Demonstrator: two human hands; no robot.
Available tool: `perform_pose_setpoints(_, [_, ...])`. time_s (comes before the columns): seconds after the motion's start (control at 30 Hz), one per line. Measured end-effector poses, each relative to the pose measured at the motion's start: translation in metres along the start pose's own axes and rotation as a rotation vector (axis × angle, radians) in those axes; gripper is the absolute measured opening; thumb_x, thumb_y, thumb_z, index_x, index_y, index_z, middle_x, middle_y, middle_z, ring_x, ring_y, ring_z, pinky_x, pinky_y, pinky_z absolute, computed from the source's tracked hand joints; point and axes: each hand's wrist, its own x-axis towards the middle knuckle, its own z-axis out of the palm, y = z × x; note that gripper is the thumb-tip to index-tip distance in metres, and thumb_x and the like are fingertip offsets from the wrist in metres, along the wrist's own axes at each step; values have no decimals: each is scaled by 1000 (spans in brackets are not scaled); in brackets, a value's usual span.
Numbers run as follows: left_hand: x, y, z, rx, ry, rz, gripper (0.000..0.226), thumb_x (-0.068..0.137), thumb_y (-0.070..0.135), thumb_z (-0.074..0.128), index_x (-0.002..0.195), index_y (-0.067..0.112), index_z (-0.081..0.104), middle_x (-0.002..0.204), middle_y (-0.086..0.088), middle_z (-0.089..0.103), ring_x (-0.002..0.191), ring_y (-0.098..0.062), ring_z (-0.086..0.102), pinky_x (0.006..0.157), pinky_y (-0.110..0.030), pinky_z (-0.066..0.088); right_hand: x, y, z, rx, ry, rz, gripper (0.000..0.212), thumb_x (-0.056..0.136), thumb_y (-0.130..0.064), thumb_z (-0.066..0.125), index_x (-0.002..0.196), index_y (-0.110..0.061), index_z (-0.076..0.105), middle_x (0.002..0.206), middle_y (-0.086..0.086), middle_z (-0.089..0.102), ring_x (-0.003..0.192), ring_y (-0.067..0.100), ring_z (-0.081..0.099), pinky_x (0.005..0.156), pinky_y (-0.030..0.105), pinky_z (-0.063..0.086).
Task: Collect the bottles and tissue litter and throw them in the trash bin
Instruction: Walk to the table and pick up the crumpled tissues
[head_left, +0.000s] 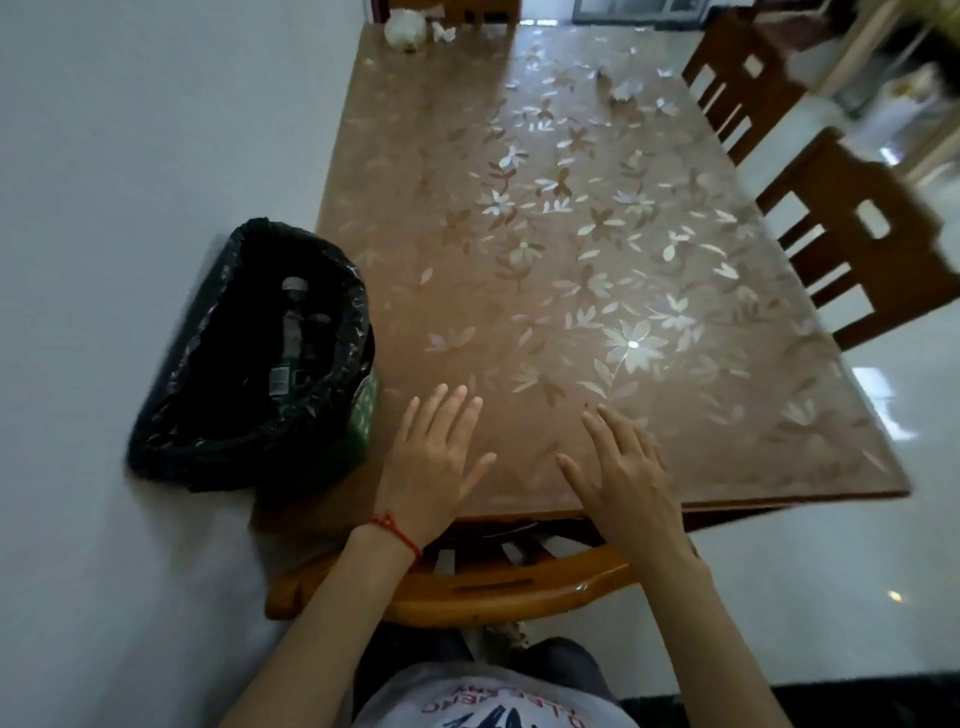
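Observation:
My left hand (434, 457) and my right hand (621, 475) lie flat and open on the near edge of the brown flower-patterned table (545, 208), holding nothing. Left of the table stands a trash bin (249, 364) lined with a black bag; bottles (293, 332) lie inside it. Crumpled white tissue (404, 28) sits at the table's far left corner, with a smaller piece (443, 32) beside it. Another tissue scrap (621, 91) lies at the far right of the table.
A wooden chair (467, 582) is tucked under the near edge, in front of my legs. Two wooden chairs (852, 239) stand along the right side. A white wall runs along the left. The glossy white floor spreads to the right.

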Motion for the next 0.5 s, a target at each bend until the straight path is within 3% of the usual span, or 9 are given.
perform_pose_setpoints(0.13, [15, 12, 6, -1, -16, 132, 58, 89, 47, 28, 124, 8, 53, 125, -14, 60, 118, -30, 55, 97, -50, 43, -28, 18, -8, -2, 60, 160, 60, 88, -50, 36, 124, -7, 55, 125, 16, 59, 114, 30, 56, 91, 42, 49])
perform_pose_setpoints(0.27, [32, 40, 5, -49, -38, 274, 67, 95, 49, 10, 125, 7, 52, 125, -14, 60, 118, -31, 55, 97, -49, 43, -59, 37, -14, -18, 106, 338, 61, 88, -52, 36, 123, -6, 55, 125, 16, 58, 115, 31, 56, 92, 43, 48])
perform_pose_setpoints(0.43, [45, 89, 10, -45, -35, 483, 58, 90, 47, 28, 128, 7, 49, 129, -14, 57, 121, -31, 52, 100, -48, 42, -100, 60, -21, -31, 181, 541, 63, 89, -53, 35, 121, -3, 56, 123, 18, 59, 113, 32, 57, 92, 42, 46])
perform_pose_setpoints(0.5, [49, 111, 13, -55, -45, 551, 59, 89, 47, 29, 128, 7, 48, 130, -14, 56, 123, -31, 50, 102, -48, 39, -117, 67, -24, -33, 215, 620, 69, 92, -57, 25, 120, -3, 57, 121, 18, 61, 111, 32, 58, 91, 41, 47])
